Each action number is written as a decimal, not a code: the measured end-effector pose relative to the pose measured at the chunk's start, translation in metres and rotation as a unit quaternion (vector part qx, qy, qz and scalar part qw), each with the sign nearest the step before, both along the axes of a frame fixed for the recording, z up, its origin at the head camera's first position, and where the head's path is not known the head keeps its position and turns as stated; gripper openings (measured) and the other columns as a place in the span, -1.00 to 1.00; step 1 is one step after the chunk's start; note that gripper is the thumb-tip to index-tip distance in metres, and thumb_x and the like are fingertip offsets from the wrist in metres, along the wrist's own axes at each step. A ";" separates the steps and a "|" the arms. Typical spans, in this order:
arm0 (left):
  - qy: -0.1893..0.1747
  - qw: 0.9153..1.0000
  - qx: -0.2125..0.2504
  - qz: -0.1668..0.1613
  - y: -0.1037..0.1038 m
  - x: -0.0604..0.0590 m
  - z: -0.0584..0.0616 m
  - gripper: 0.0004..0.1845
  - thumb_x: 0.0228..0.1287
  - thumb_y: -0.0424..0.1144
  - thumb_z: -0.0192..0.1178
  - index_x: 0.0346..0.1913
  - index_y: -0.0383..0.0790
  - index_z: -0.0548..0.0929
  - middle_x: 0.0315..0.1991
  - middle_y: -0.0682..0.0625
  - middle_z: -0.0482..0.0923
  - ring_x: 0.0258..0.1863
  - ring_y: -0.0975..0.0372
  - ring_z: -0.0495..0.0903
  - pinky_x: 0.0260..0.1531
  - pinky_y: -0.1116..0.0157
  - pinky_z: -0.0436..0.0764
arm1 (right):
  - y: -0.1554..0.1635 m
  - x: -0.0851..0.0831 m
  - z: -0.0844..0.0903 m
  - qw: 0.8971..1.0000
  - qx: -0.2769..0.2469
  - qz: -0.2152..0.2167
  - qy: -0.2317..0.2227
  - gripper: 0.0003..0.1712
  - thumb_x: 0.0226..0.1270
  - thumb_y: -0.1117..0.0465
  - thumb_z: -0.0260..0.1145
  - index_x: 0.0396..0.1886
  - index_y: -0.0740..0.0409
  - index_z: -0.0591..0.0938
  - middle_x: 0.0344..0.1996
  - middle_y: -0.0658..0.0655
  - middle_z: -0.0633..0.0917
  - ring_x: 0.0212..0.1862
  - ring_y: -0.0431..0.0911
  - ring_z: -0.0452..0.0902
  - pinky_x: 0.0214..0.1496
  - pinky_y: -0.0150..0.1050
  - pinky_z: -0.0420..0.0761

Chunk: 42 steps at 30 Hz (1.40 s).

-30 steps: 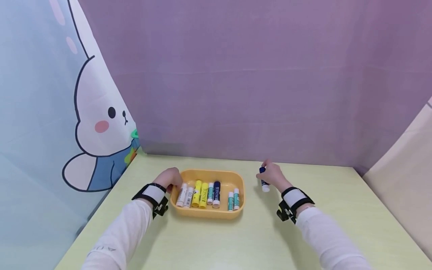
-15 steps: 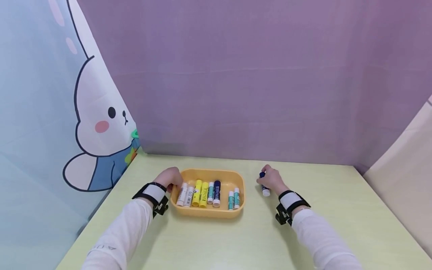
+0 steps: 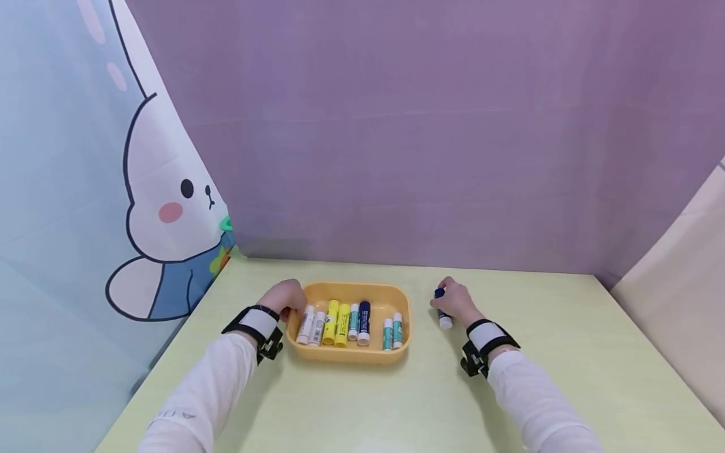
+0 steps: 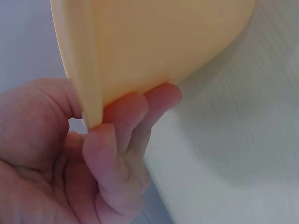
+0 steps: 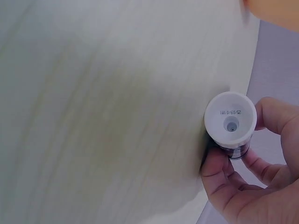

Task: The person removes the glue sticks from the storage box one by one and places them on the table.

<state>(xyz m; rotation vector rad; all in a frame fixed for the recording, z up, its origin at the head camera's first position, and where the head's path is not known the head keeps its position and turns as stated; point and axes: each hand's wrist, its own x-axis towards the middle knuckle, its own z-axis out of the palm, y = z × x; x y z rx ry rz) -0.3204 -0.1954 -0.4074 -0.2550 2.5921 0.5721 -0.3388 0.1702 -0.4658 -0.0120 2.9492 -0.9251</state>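
My left hand (image 3: 285, 296) pinches the left rim of a shallow yellow-orange tray (image 3: 348, 356). In the left wrist view, the thumb lies on one side of the tray wall (image 4: 154, 42) and the curled fingers on the other. To the tray's right, my right hand (image 3: 459, 302) grips a dark blue glue stick (image 3: 445, 322) with a white base. The right wrist view shows that round white base (image 5: 230, 105) facing the camera, close over the table, with thumb and fingers around the barrel.
Inside the tray lie white glue sticks (image 3: 306, 326), yellow ones (image 3: 342, 327), a dark blue one (image 3: 364, 324) and several small teal-and-white ones (image 3: 398, 330). The pale green table (image 3: 368, 409) meets a purple curtain (image 3: 419, 157) behind; a rabbit-print cloth (image 3: 164, 176) hangs at the left.
My right hand, with the glue stick, has come slightly lower and nearer to me, then stayed put over the last half second. The left hand and tray have hardly moved.
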 end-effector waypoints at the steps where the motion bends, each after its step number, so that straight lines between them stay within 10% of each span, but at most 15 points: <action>1: 0.000 1.000 0.000 0.000 0.000 0.000 0.000 -0.77 -0.03 -0.52 0.13 -0.22 -0.43 0.50 -0.57 -0.09 0.46 -0.76 0.26 0.38 -0.73 0.40 0.46 | 0.000 0.000 0.000 1.000 0.001 0.000 0.000 -0.44 0.05 0.20 0.36 0.00 0.38 0.41 -0.10 0.44 0.58 -0.12 0.16 0.55 -0.06 -0.04 0.59; 42: 0.008 1.000 0.014 0.000 -0.002 0.000 -0.003 -0.76 -0.05 -0.55 0.12 -0.22 -0.44 0.48 -0.53 -0.12 0.49 -0.76 0.26 0.39 -0.72 0.39 0.48 | 0.003 -0.001 0.008 0.999 0.031 0.023 -0.006 -0.33 0.09 0.24 0.28 0.19 0.42 0.33 -0.01 0.50 0.49 -0.02 0.19 0.43 0.07 0.02 0.49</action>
